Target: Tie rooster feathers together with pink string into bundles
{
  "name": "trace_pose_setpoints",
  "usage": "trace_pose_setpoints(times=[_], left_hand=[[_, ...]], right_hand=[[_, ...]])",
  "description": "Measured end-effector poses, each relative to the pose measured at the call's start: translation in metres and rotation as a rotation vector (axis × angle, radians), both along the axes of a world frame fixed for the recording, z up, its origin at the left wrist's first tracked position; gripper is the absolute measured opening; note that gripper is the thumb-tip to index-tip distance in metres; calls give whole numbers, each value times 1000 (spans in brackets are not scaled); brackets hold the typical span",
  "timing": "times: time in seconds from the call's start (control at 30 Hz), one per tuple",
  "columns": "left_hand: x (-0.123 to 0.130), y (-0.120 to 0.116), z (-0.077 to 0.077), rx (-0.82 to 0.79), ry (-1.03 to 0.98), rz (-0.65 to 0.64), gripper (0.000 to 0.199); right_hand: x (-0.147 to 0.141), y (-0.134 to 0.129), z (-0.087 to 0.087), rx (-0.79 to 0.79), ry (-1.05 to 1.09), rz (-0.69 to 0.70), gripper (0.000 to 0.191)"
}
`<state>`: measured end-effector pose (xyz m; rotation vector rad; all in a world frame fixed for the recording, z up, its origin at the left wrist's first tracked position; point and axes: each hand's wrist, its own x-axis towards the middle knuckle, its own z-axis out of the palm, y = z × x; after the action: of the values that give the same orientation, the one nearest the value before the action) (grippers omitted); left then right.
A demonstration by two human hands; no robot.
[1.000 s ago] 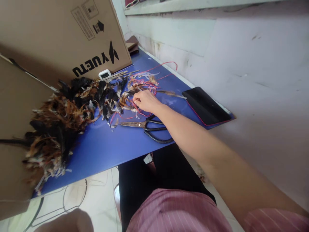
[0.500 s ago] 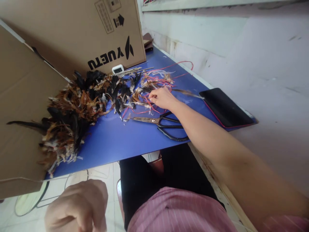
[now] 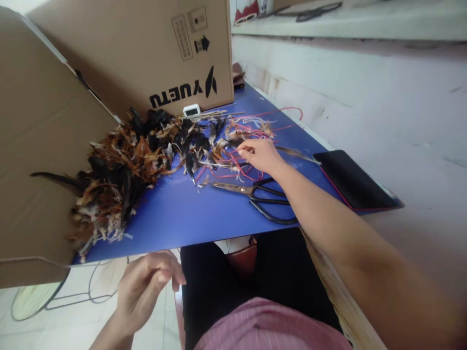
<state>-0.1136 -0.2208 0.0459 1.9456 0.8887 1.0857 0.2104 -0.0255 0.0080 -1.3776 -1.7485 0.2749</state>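
Observation:
Over the red string (image 3: 239, 167) and loose feathers (image 3: 193, 141) on the blue table, my right hand (image 3: 260, 153) is held with its thumb and index finger pinched together; anything between the fingertips is too small to make out. My left hand (image 3: 149, 287) hangs in front of the table's near edge, fingers curled and apart, with nothing visible in it. Large black-handled scissors (image 3: 248, 191) lie below my right hand, their blades pointing left. A big heap of brown and black feathers (image 3: 124, 165) covers the table's left side.
Large cardboard panels (image 3: 146, 48) stand behind and left of the feathers. A small white digital device (image 3: 191, 111) sits by thin sticks (image 3: 222, 114). A black pad (image 3: 355, 180) lies at the right edge near the wall. A stool (image 3: 36, 296) stands lower left.
My left hand has risen and turned, its fingers now opened. The view has shifted, so the table's things appear further right and slightly lower. My right hand stays over the string.

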Motion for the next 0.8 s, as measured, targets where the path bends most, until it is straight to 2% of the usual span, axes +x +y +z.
trace_pose_setpoints(times=[0.07, 0.13, 0.27, 0.37, 0.5, 0.57, 0.63, 0.8], left_hand=[[4, 15, 1, -7, 68, 0, 9], [10, 37, 3, 29, 115, 65, 11], [35, 97, 7, 181, 295, 117, 15], [59, 145, 0, 303, 414, 49, 22], [91, 194, -22, 453, 591, -82, 40], [101, 209, -35, 451, 695, -75, 52], [104, 219, -45, 429, 738, -60, 56], [93, 228, -54, 362, 682, -110, 47]], right_hand=[[1, -2, 7, 19, 68, -54, 21], [2, -4, 14, 39, 90, -109, 23], [7, -14, 29, 32, -11, -101, 21], [12, -26, 35, -46, -161, -54, 18], [22, -39, 37, -109, -250, -48, 20], [27, -39, 38, -122, -283, -44, 20], [33, -33, 40, -122, -314, -35, 22], [40, 5, 54, -147, -414, -9, 19]])
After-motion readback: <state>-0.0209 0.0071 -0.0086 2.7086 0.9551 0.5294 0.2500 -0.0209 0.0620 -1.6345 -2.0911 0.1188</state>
